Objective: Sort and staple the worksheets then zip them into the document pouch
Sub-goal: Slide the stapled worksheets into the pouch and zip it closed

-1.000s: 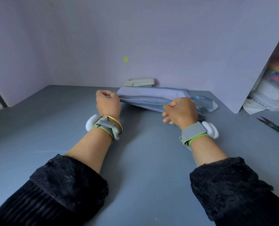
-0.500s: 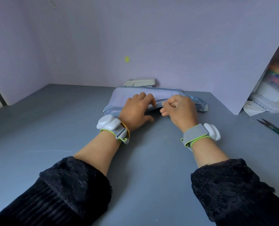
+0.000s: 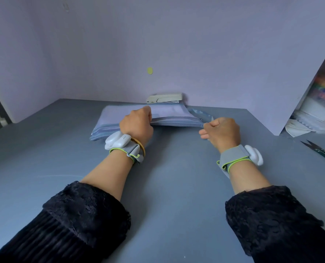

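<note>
A pale blue document pouch (image 3: 112, 118), stuffed thick with worksheets, lies flat at the far middle of the grey table (image 3: 167, 186). My left hand (image 3: 137, 124) grips the pouch's near edge around its middle, fingers curled over the top. My right hand (image 3: 222, 132) is closed at the pouch's right end, pinching what looks like the zip pull. A crumpled bit of clear blue plastic (image 3: 201, 113) sticks out beyond that end. A white stapler (image 3: 164, 98) rests against the wall just behind the pouch.
Dark scissors (image 3: 319, 150) lie near the table's right edge. A lilac board leans at the right, with stacked papers and coloured supplies (image 3: 309, 118) behind it. The lilac wall closes off the back of the table.
My right hand has travelled right along the pouch's near edge to its end. My left hand went from lying flat on the pouch to gripping its edge. The pouch has settled flatter.
</note>
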Motion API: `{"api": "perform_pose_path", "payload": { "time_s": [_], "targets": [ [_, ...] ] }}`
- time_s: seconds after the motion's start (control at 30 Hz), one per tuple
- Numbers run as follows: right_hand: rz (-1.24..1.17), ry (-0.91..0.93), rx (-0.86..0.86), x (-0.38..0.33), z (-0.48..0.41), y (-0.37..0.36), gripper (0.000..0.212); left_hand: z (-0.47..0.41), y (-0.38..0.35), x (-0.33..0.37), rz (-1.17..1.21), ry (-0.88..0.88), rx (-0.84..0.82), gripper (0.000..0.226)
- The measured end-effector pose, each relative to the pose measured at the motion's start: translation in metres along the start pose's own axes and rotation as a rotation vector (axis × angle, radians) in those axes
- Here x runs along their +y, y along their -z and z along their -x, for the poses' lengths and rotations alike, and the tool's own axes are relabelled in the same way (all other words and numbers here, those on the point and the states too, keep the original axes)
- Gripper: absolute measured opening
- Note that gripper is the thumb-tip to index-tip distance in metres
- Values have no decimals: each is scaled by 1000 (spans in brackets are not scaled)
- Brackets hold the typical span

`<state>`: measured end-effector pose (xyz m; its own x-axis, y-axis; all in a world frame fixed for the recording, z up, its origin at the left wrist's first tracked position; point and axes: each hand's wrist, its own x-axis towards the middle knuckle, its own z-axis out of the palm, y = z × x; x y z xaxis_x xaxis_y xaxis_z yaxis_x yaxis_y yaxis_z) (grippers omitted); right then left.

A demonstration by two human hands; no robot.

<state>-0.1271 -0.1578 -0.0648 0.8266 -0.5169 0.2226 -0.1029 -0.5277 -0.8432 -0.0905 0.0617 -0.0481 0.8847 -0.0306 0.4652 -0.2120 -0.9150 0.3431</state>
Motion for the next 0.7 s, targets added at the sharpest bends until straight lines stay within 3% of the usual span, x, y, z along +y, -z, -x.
{"api": "perform_pose_path", "payload": {
  "time_s": [0.3,0.43,0.57,0.7],
  "targets": [
    [-149,-72,-68,-1,4,-7,20,1,0,-10,-2,112,-10,26],
    [-433,-152,-220,-15,19,-5,11,0,3,-14,18,99,-8,27],
    [-517,-161,-294,-17,25,-17,36,9,0,-3,-11,37,-167,24],
    [-511,-139,-221,-16,27,-26,28,17,-1,-1,-58,17,-310,25]
  ]
}}
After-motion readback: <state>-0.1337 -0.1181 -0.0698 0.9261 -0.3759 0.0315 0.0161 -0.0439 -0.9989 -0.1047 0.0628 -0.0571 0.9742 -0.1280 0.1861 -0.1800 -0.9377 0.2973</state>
